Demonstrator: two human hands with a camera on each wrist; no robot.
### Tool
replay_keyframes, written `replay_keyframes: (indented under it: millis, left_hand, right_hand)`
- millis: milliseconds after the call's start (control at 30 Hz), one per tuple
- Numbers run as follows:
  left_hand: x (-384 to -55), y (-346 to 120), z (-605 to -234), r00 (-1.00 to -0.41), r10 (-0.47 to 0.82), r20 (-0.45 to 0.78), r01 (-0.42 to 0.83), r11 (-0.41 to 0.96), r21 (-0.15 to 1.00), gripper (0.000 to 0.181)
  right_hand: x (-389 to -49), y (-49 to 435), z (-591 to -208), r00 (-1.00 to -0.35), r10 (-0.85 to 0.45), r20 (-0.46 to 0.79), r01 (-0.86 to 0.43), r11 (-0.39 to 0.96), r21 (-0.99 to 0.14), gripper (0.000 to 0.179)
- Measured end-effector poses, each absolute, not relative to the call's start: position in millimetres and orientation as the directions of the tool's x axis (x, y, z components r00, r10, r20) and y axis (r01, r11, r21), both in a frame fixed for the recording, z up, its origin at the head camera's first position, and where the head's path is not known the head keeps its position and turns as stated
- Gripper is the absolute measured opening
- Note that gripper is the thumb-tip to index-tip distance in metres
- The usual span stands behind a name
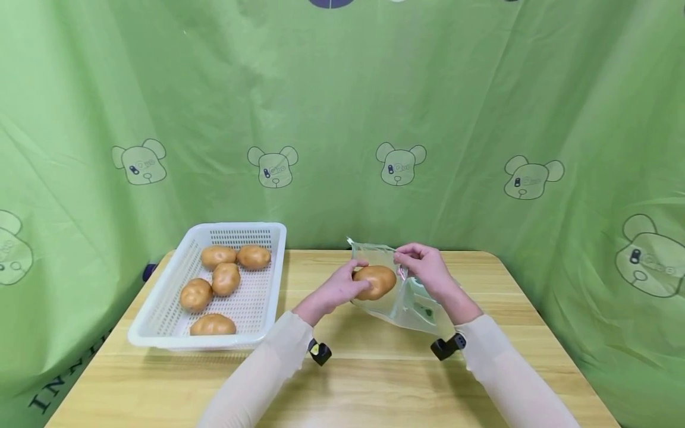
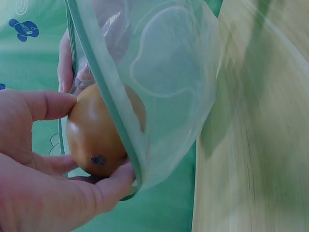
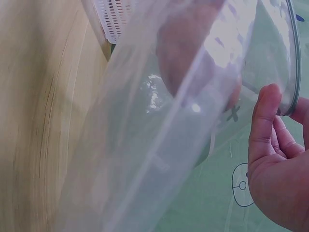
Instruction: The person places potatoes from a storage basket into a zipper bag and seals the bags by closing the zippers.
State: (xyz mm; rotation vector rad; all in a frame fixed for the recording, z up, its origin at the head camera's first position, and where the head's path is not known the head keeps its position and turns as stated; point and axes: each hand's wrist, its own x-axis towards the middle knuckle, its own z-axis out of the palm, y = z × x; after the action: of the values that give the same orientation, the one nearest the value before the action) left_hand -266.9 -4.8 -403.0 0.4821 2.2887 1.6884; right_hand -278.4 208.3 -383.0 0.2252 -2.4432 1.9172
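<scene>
My left hand [image 1: 342, 284] grips a brown potato [image 1: 376, 282] between thumb and fingers at the mouth of a clear zip bag [image 1: 382, 306]. In the left wrist view the potato [image 2: 96, 130] lies partly past the bag's green-edged rim, with a dark spot on its near end. My right hand [image 1: 427, 267] pinches the bag's rim at its right side. The right wrist view shows the thumb and fingers [image 3: 264, 116] at that rim, and the potato [image 3: 186, 53] blurred behind the film.
A white perforated basket [image 1: 282, 267] stands at the table's left, holding several potatoes [image 1: 225, 279]. The wooden table [image 1: 374, 380] reaches back to a green curtain [image 1: 332, 89] printed with bear heads. A small camera is strapped to each wrist.
</scene>
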Motion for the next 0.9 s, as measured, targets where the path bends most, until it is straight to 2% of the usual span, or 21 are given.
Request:
replay_keyframes:
  millis: [167, 533, 900]
  left_hand:
    - [-267.7, -4.0, -404.6, -0.906, 0.423, 0.024, 0.14, 0.245, 0.959, 0.053]
    - [-267.3, 0.4, -402.9, -0.895, 0.43, 0.123, 0.226, 0.199, 0.953, 0.033]
    - [-265.4, -15.7, -392.0, -0.858, 0.5, 0.123, 0.237, 0.172, 0.956, 0.024]
  right_hand:
    - [-277.4, 210.3, -381.4, -0.986, -0.104, 0.129, -0.148, 0.204, -0.968, 0.033]
    - [-276.1, 211.1, -378.0, -0.985, -0.088, 0.146, -0.157, 0.124, -0.98, 0.033]
    - [-275.7, 214.9, -380.7, -0.989, -0.058, 0.136, -0.142, 0.113, -0.983, 0.023]
